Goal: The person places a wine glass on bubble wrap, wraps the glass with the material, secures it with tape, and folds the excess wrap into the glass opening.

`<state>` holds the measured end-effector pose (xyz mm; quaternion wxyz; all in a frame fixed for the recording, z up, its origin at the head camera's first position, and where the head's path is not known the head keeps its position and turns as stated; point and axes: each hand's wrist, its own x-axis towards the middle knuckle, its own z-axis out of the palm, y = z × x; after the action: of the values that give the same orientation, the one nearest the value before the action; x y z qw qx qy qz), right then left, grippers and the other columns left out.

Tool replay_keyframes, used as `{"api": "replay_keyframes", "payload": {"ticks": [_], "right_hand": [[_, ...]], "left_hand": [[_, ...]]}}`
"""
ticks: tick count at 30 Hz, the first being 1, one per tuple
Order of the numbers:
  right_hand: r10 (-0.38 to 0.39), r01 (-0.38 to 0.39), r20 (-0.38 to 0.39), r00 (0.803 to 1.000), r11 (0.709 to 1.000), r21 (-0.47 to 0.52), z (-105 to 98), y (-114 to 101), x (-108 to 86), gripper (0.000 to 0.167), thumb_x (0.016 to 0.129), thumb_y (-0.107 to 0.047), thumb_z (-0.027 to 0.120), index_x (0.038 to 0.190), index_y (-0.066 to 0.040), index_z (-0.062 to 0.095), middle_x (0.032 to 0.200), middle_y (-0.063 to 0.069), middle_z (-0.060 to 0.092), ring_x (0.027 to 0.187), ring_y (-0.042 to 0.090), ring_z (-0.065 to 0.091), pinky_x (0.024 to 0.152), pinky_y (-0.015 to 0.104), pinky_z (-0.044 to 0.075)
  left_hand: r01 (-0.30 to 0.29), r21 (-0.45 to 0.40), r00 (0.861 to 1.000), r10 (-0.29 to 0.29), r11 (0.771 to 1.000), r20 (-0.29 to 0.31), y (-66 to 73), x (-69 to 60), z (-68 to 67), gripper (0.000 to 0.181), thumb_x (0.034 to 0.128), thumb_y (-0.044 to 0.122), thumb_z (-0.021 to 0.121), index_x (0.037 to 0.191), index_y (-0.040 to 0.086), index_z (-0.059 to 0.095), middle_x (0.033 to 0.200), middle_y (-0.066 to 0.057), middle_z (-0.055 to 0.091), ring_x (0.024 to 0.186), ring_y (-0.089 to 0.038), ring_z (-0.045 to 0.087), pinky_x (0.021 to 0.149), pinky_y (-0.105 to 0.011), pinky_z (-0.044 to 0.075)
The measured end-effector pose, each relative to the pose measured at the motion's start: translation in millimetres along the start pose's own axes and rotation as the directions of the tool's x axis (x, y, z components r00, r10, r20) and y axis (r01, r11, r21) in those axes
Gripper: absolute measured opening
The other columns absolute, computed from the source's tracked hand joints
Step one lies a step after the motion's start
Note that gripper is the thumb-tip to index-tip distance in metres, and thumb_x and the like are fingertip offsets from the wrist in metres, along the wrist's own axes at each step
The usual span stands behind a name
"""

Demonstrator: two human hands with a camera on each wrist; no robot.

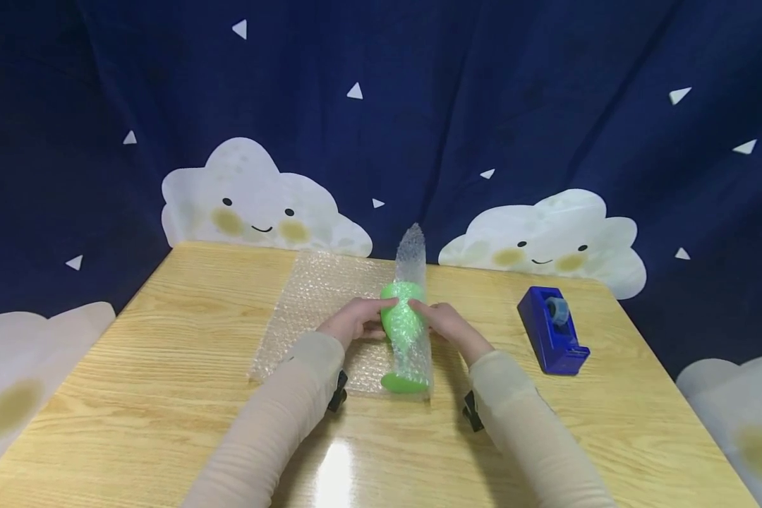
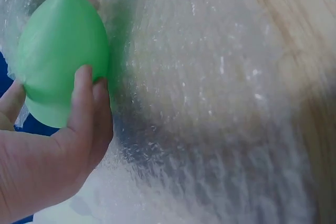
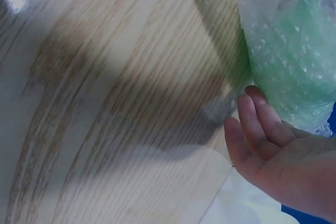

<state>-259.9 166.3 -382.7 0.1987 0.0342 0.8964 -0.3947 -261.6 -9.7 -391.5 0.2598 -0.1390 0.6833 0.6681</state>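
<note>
A green goblet (image 1: pixel 403 383) lies on a sheet of bubble wrap (image 1: pixel 320 282), its round foot towards me and its bowl (image 2: pixel 63 51) away. The wrap's right edge is folded up over the goblet, and a flap of it sticks up past the bowl. My left hand (image 1: pixel 354 319) holds the bowl from the left, thumb on one side and fingers curled along the other. From the right, my right hand (image 1: pixel 447 321) holds the folded wrap against the bowl, its thumb on top. In the right wrist view, the fingers (image 3: pixel 257 124) bend beside the wrapped bowl.
A blue tape dispenser (image 1: pixel 552 331) with a roll of tape stands on the wooden table (image 1: pixel 165 339), right of my right hand. Behind the table hangs a dark blue curtain (image 1: pixel 406 106) with white clouds and triangles. The flat part of the wrap spreads to the left.
</note>
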Motion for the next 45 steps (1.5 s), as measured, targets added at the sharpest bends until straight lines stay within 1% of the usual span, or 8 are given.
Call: {"api": "replay_keyframes", "payload": {"ticks": [3,9,13,19,30,39,42,45], "right_hand": [[0.018,-0.018,0.021,1.000,1.000,0.014,0.7,1.9,1.9,0.074,0.091,-0.057,0.045,0.124,0.009,0.050,0.112,0.018,0.056,0.090,0.021,0.053,0.089,0.040,0.048],[0.059,-0.061,0.065,0.996,0.998,0.032,-0.4,1.7,2.8,0.080,0.085,-0.065,0.047,0.123,0.006,0.051,0.099,0.009,0.053,0.083,0.018,0.050,0.085,0.035,0.047],[0.044,-0.046,0.085,0.995,0.999,0.022,-0.6,-0.6,0.5,0.094,0.081,-0.072,0.047,0.129,0.009,0.045,0.115,0.016,0.055,0.092,0.021,0.053,0.088,0.037,0.049],[0.052,-0.063,0.103,0.993,0.992,0.111,2.1,-1.6,0.4,0.081,0.089,-0.056,0.048,0.136,0.009,0.037,0.133,0.023,0.048,0.106,0.027,0.053,0.103,0.046,0.041],[0.062,-0.074,0.089,0.994,0.988,0.134,4.2,-5.0,0.2,0.074,0.089,-0.049,0.049,0.134,0.008,0.038,0.131,0.021,0.048,0.107,0.026,0.051,0.103,0.047,0.040],[0.060,-0.062,0.023,0.998,0.995,0.078,7.8,-5.8,0.8,0.069,0.087,-0.051,0.052,0.123,0.007,0.050,0.114,0.015,0.053,0.088,0.019,0.051,0.089,0.039,0.047],[0.075,-0.075,-0.002,0.997,0.997,0.025,8.6,-7.0,1.7,0.067,0.085,-0.055,0.052,0.117,0.004,0.052,0.100,0.010,0.052,0.077,0.018,0.047,0.073,0.032,0.046],[0.078,-0.078,-0.015,0.997,0.997,-0.009,8.3,-8.3,2.6,0.062,0.084,-0.057,0.051,0.109,-0.001,0.053,0.084,0.005,0.046,0.062,0.015,0.038,0.057,0.026,0.036]], "left_hand": [[0.011,-0.048,1.000,-0.011,0.999,0.007,-0.7,0.8,-2.6,0.050,0.0866,0.030,0.066,0.125,0.001,0.055,0.122,-0.020,0.060,0.071,-0.013,0.061,0.083,-0.030,0.055],[0.040,-0.090,0.999,-0.039,0.995,0.015,0.4,2.2,-5.3,0.051,0.0871,0.025,0.066,0.129,0.000,0.051,0.125,-0.023,0.056,0.069,-0.015,0.062,0.079,-0.028,0.056],[0.042,-0.087,0.999,-0.041,0.995,0.012,1.2,2.1,-5.7,0.048,0.0875,0.025,0.066,0.126,-0.001,0.053,0.123,-0.022,0.057,0.069,-0.015,0.062,0.076,-0.027,0.057],[0.045,-0.125,0.999,-0.043,0.991,0.015,0.9,2.4,-6.5,0.046,0.0869,0.021,0.066,0.125,-0.001,0.053,0.123,-0.022,0.056,0.075,-0.018,0.062,0.075,-0.026,0.057],[0.040,-0.162,0.999,-0.036,0.986,0.031,-0.8,1.4,-7.6,0.045,0.0872,0.017,0.066,0.125,-0.004,0.052,0.124,-0.025,0.055,0.100,-0.029,0.064,0.082,-0.030,0.055],[0.042,-0.117,0.997,-0.034,0.992,0.072,-4.3,2.1,-6.5,0.051,0.0915,0.026,0.051,0.132,-0.005,0.043,0.129,-0.025,0.051,0.103,-0.031,0.058,0.096,-0.041,0.049],[0.052,-0.094,0.997,-0.046,0.994,0.060,-3.9,2.1,-6.5,0.069,0.0882,0.039,0.049,0.137,-0.007,0.033,0.132,-0.026,0.049,0.114,-0.036,0.053,0.099,-0.046,0.045],[0.032,-0.024,0.999,-0.031,0.999,0.024,-2.3,-1.4,-5.7,0.073,0.0868,0.051,0.053,0.134,-0.004,0.041,0.123,-0.022,0.056,0.103,-0.030,0.058,0.093,-0.042,0.050]]}}
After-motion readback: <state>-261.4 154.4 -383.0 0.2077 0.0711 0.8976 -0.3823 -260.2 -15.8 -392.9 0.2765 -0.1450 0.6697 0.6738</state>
